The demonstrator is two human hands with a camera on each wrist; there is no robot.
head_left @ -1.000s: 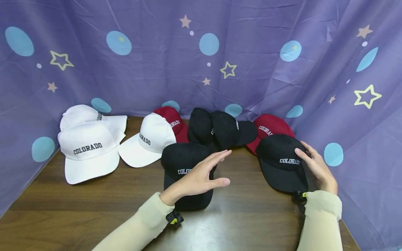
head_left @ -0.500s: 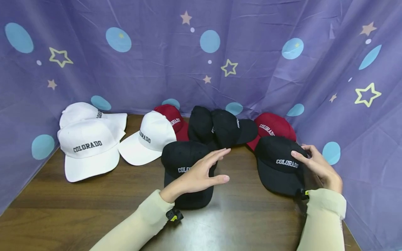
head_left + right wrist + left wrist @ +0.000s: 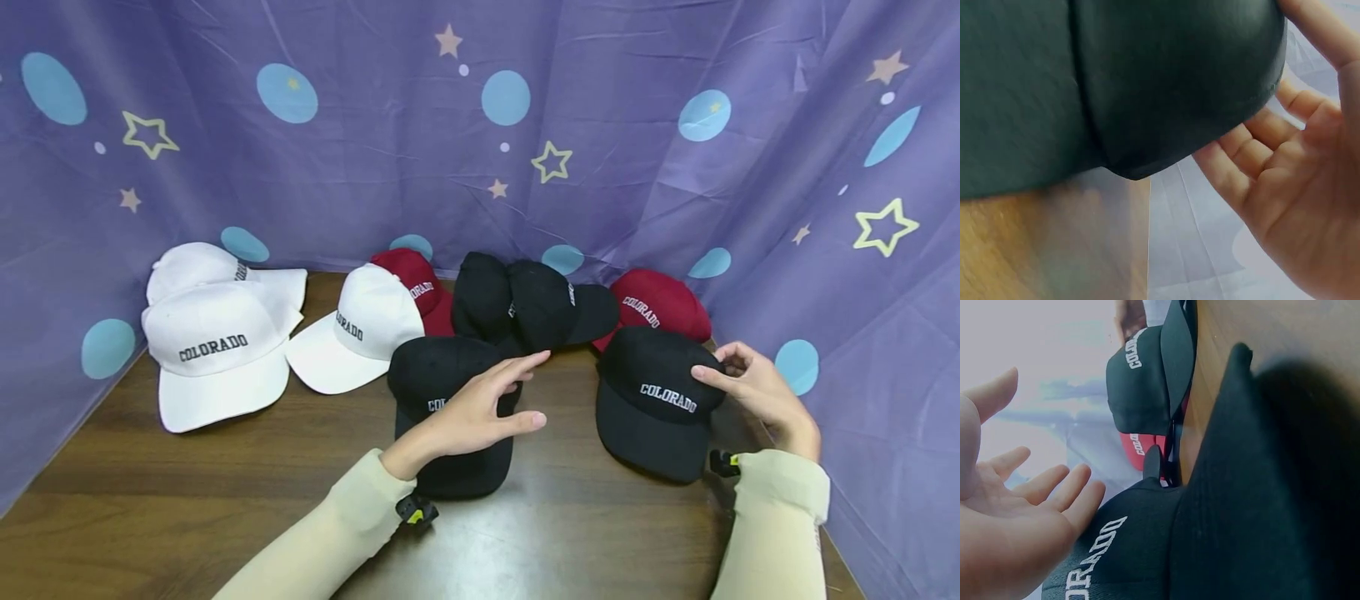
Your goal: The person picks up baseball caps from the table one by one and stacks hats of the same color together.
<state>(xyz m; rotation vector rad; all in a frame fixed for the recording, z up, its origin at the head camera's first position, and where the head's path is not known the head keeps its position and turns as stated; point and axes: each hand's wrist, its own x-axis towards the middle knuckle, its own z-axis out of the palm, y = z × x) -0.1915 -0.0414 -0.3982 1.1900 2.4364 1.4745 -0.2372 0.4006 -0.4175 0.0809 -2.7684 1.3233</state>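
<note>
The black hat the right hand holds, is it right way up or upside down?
Right way up: the black hat shows its rounded top uppermost, COLORADO reading normally.

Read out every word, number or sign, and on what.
"COLORADO": front white baseball cap, right red cap, black cap in right hand.
"LORADO": middle white cap.
"ORADO": left red cap.
"COL": front black cap by left hand.
Too small or cut off: rear white cap, two rear black caps, sleeve marking.

Caps [image 3: 656, 408]: matt cloth. Tabletop [image 3: 585, 533]: glossy, wood-grained. Curtain [image 3: 390, 167]: smooth, creased fabric.
</note>
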